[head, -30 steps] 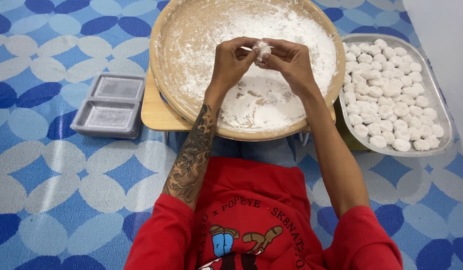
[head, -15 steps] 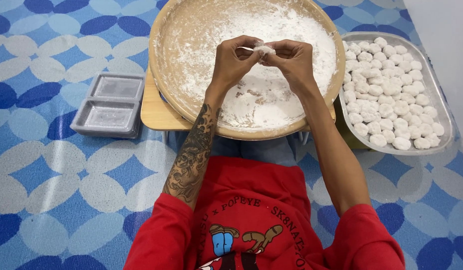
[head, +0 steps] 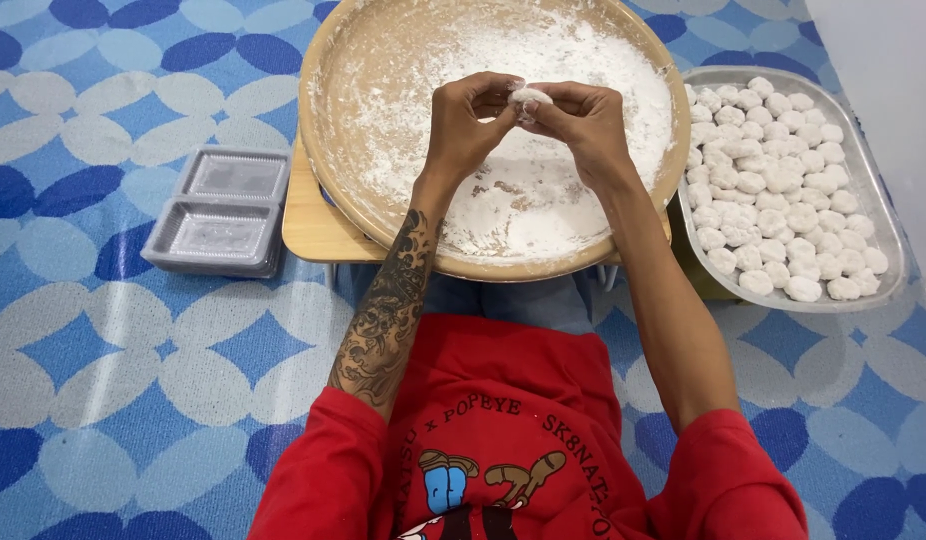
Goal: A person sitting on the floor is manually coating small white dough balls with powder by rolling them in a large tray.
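My left hand [head: 470,122] and my right hand [head: 583,120] meet above a large round wooden tray [head: 353,190] dusted with white flour. Both pinch one small white dough ball [head: 530,97] between their fingertips. The ball is held a little above the floured surface, near the tray's middle. My left forearm carries a dark tattoo, and red sleeves show at the bottom of the view.
A metal tray [head: 878,215] at the right holds several white dough balls in rows. Clear plastic compartment boxes [head: 223,208] lie stacked at the left on the blue and white patterned floor mat. A low wooden board [head: 313,228] sits under the round tray. A white wall stands at far right.
My fingers keep working the dough ball in the same spot; the hands have barely shifted.
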